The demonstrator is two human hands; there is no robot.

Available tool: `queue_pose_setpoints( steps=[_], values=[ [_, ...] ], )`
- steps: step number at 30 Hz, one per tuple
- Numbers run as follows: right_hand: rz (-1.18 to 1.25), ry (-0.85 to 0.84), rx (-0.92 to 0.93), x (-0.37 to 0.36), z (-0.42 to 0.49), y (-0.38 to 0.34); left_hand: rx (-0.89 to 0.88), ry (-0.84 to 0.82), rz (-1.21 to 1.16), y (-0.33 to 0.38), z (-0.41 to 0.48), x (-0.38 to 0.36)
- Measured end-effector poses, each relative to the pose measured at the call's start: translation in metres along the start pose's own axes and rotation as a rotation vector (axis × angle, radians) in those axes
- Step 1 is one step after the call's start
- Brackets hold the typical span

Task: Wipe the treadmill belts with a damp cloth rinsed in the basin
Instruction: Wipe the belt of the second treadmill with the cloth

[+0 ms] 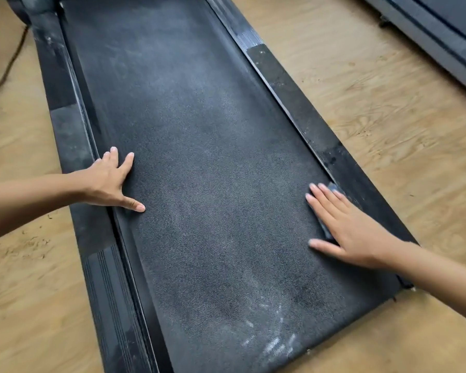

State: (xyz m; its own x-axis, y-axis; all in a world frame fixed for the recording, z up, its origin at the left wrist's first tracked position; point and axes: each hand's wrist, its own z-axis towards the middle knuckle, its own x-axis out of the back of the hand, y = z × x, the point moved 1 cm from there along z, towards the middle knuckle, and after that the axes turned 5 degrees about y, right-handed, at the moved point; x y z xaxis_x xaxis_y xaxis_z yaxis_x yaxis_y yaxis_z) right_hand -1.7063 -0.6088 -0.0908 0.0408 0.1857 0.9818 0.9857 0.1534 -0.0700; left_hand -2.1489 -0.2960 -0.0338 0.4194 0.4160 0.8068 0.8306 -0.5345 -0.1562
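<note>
A black treadmill belt (205, 184) runs from the top of the view to the bottom, dusty grey with white smears near its lower end. My left hand (111, 181) lies flat on the belt's left edge with its fingers spread. My right hand (345, 227) lies flat with straight fingers on a dark grey cloth (334, 188) at the belt's right edge. Only a corner of the cloth shows beyond the fingertips and a strip under the palm; the rest is hidden by the hand.
Black side rails (307, 109) flank the belt on both sides. Wooden floor (388, 117) surrounds the treadmill. A second treadmill (441, 36) stands at the top right. A dark cable (8, 68) lies on the floor at the upper left. No basin is in view.
</note>
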Motion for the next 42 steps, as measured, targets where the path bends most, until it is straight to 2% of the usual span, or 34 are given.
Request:
queue_pose_setpoints(
  steps=[3,5,12,15,17,20,22,25,29,33,35,39,40,42],
  values=[
    [-0.002,-0.012,-0.007,-0.012,-0.055,-0.012,-0.015,0.0,-0.047,-0.005,0.005,-0.003],
    [0.029,-0.03,-0.065,-0.015,-0.046,-0.015,-0.029,-0.014,-0.052,-0.009,0.008,-0.006],
    [0.143,0.031,-0.212,0.023,0.158,0.004,-0.077,-0.122,0.047,-0.017,0.011,0.005],
    [0.201,-0.003,-0.26,0.037,0.211,0.0,-0.075,-0.163,0.096,-0.02,0.01,0.015],
    [0.24,-0.019,-0.239,0.047,0.205,0.002,-0.081,-0.177,0.119,-0.019,0.012,0.021],
    [0.264,0.126,-0.131,0.051,0.166,0.013,-0.089,-0.188,0.135,-0.023,0.014,0.023],
    [0.162,0.189,-0.125,0.05,0.145,0.017,-0.109,-0.188,0.147,-0.024,0.014,0.019],
    [0.064,0.127,-0.168,0.072,0.141,0.022,-0.117,-0.181,0.139,-0.025,0.012,0.015],
    [0.229,0.019,-0.192,0.142,0.169,0.038,-0.12,-0.12,0.007,-0.031,0.009,0.014],
    [0.33,0.212,-0.297,0.182,0.215,0.044,-0.123,-0.039,-0.267,-0.04,0.003,-0.003],
    [0.337,0.235,-0.328,0.17,0.224,0.04,-0.118,0.072,-0.336,-0.041,-0.002,-0.011],
    [0.068,-0.051,-0.191,0.105,0.208,0.015,0.041,0.307,-0.378,-0.038,-0.027,-0.042],
    [0.012,-0.063,-0.163,0.093,0.204,0.009,0.122,0.335,-0.373,-0.036,-0.036,-0.056],
    [-0.12,0.021,-0.112,0.084,0.199,0.01,0.289,0.372,-0.393,-0.022,-0.052,-0.086]
  ],
)
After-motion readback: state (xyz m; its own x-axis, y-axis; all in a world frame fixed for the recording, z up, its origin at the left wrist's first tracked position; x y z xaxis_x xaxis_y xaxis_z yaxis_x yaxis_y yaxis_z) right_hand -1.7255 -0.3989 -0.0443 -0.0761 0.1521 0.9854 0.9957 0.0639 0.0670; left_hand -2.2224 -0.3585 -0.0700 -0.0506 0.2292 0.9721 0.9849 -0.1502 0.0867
